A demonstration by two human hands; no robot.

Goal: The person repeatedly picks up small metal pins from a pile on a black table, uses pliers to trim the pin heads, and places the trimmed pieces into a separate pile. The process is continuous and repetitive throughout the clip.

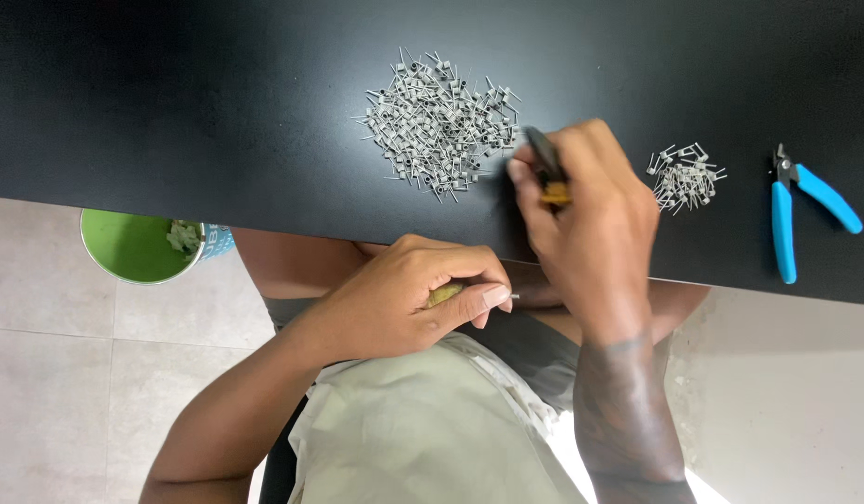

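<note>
A dark, yellow-banded tool points toward the large pile of small metal coils.

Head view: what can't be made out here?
- Tool in right hand: dark tip and yellow part show; fingers cover the rest.
- Yellowish thing in left hand: mostly enclosed.
- Green cup: partly under the table edge.
- Large pile: single pieces too small.
</note>
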